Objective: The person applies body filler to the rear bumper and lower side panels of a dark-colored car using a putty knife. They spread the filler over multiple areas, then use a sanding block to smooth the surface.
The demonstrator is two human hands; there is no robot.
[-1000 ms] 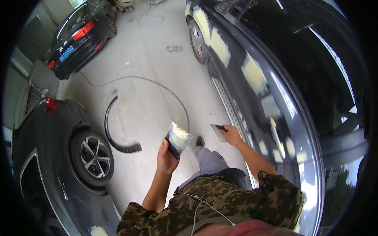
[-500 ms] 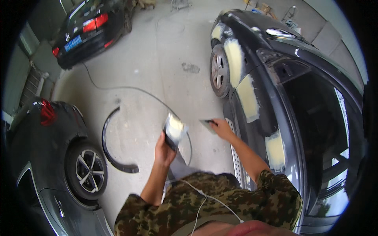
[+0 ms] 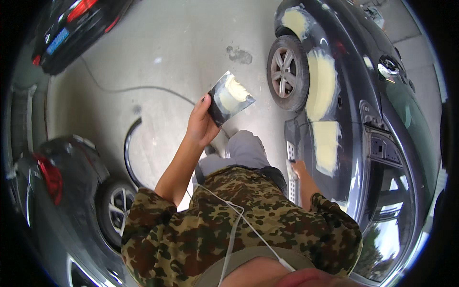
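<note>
My left hand [image 3: 203, 123] grips a dark, flat mixing board [image 3: 219, 113] by its lower left side. Pale yellow putty [image 3: 234, 91] is smeared over the board's upper part. Low beside the dark grey car [image 3: 351, 91] on the right, my right hand [image 3: 301, 168] is closed on the putty spreader seen in it earlier; its blade hardly shows now. Pale yellow filler patches lie on this car: one on the fender behind the front wheel [image 3: 322, 86], another on the door [image 3: 326, 146], and one ahead of the wheel [image 3: 295, 22].
A perforated running board [image 3: 290, 179] runs along the right car's side. At left stands another dark car [image 3: 76, 215], and a black car [image 3: 71, 36] is at the far left. A hose [image 3: 138, 88] and a curved black trim strip [image 3: 127, 150] lie on the grey floor [image 3: 181, 52].
My left hand has raised the putty board. My right hand has moved down and right, close to the car's side. The view has shifted nearer to the right car's front wheel.
</note>
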